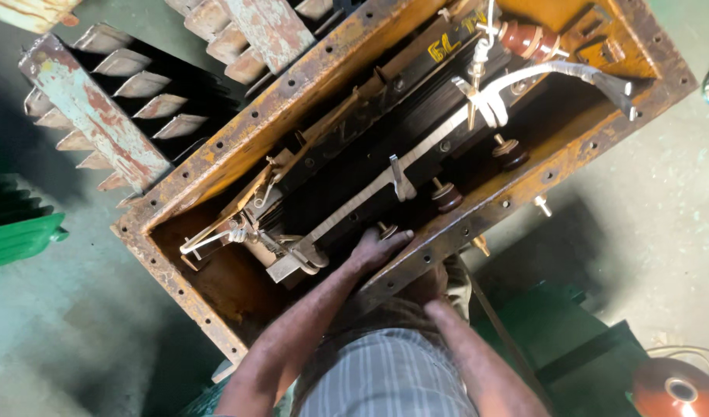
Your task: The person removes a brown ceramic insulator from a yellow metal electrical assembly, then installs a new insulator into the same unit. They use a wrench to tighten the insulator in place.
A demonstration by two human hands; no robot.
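Left hand (376,249) flat, fingers spread, holding nothing, inside rusty transformer tank (489,202) at near rim beside brown insulator stud (387,230); right hand (430,297) hidden outside wall, grip indeterminable; likely cuts from rusted flange, snagging on metal strap (385,184).

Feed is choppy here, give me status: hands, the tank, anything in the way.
Left hand flat inside rusty open tank, beside a brown stud insulator. Right hand outside, hidden below tank rim. Flat metal bar and white leads cross the core.

tank flange (516,193): rusty, rough, flaking steel. core stack (370,177): dark matt laminated metal. insulators (528,40): glossy brown ceramic. cooling fins (130,85): peeling paint, matt.
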